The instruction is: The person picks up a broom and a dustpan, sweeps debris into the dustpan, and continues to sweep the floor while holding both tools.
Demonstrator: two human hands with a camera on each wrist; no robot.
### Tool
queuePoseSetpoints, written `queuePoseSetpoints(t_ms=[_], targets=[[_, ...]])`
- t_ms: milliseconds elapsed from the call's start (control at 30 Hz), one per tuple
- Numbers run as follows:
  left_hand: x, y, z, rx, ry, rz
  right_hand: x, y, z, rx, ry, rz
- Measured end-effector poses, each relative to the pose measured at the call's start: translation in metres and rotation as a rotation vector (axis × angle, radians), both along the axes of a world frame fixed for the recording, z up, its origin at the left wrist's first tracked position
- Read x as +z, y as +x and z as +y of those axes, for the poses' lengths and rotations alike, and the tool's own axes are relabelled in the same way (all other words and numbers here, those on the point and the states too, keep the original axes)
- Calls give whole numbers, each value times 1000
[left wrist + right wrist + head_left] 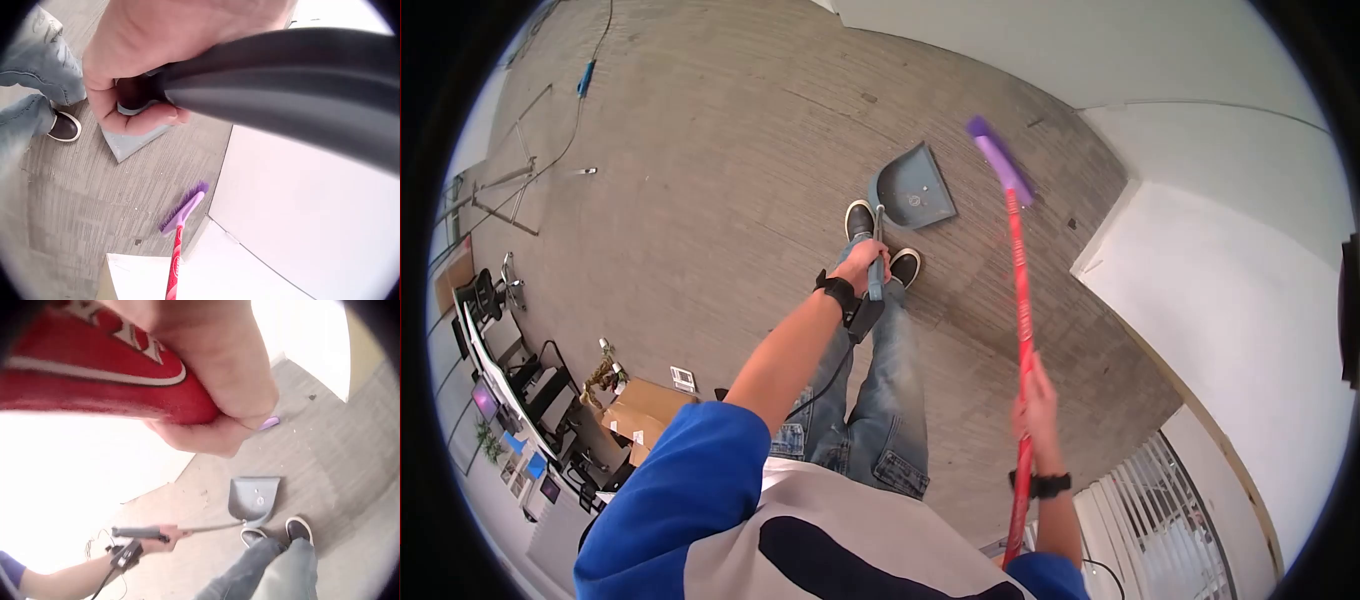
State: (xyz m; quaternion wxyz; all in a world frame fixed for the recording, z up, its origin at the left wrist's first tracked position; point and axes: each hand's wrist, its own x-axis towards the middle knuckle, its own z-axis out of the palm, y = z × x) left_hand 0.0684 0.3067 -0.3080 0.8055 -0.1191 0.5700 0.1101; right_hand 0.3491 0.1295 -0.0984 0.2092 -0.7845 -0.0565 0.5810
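My left hand (pixel 867 262) grips the grey handle of a long-handled dustpan (pixel 912 190), whose pan rests on the floor just ahead of my shoes. A few small bits lie inside the pan (pixel 253 499). In the left wrist view, the fingers of the left hand (pixel 140 69) curl round the dark handle. With my right hand (pixel 1037 410) I hold the red stick of a broom (pixel 1022 290). Its purple head (pixel 1003 162) is at floor level, right of the dustpan and apart from it. The right wrist view shows the right hand (pixel 219 375) wrapped round the red stick.
A white wall (pixel 1200 260) with a protruding corner rises on the right. Small dark scraps (pixel 1072 223) lie on the floor near it. At left stand a metal frame (pixel 520 185), a cable (pixel 580 110), chairs by a desk and a cardboard box (pixel 645 408).
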Motion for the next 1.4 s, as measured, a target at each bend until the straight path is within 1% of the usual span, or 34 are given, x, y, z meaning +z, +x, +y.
queuePoseSetpoints(t_ms=[33,100,167,200,267,300,333,400,467,533,567,600,633,667,733,800,833,900,933,967,1000,1067,1100,1133,1200,1233,1300,1333,1367,1400], targets=[[5,-2,3,8,5,5,-18,18,11,-4,33,-28],[18,-4,-1,19,-26,24,-23,38,59,-46,-54,-23],[30,-5,1,37,-35,25,-67,69,78,-48,-33,-77],[32,-4,-3,53,-54,24,-87,86,84,-72,-17,-67],[21,-9,-7,99,-67,4,-126,108,97,-98,4,-48],[18,-10,-8,140,-87,-26,-139,113,104,-145,-3,-26],[13,-9,-9,142,-87,-22,-150,117,107,-191,-11,-4],[5,-10,-8,10,1,8,-169,105,106,-173,-35,17],[1,-9,-6,-17,32,16,-182,80,99,-118,-96,33],[7,-2,1,-55,71,45,-173,42,85,-72,-66,-37],[2,-2,1,-55,63,51,-172,27,75,12,-78,-53],[-4,-4,0,-16,29,42,-168,13,62,95,-88,-69],[-6,-2,-1,22,0,30,-155,-5,49,133,-103,-71],[-1,2,0,15,26,41,-143,-21,37,170,-114,-73],[-3,9,-1,-25,43,63,-145,-46,-8,474,112,-295],[-7,13,-4,-67,58,84,-125,-67,-35,541,100,-281],[-9,15,-4,-44,27,79,-114,-75,-43,538,97,-284],[-10,13,-10,-20,-5,71,-89,-84,-57,481,-12,-69],[-8,7,-13,-47,49,46,-75,-84,-66,481,-11,-72],[-5,0,-13,-74,111,21,-62,-84,-72,442,21,-33],[-3,-7,-11,-75,124,22,-51,-85,-77,402,58,8],[-1,-24,-17,113,-39,-70,-24,-81,-93,433,96,-30],[3,-34,-20,124,-33,-72,-16,-76,-96,464,122,-70],[8,-47,-24,207,-80,-123,-12,-69,-97,474,127,-71],[26,-79,-34,342,-142,-211,-12,-54,-93,702,441,-518],[38,-97,-44,395,-161,-249,-18,-43,-88,704,455,-526],[66,-133,-63,425,-121,-227,-40,-19,-71,664,-25,-550],[81,-150,-74,409,-91,-187,-46,-15,-55,673,-5,-560],[97,-168,-83,392,-60,-144,-52,-14,-37,557,-74,-407],[112,-185,-93,439,-71,-168,-57,-19,-21,441,-145,-251]])
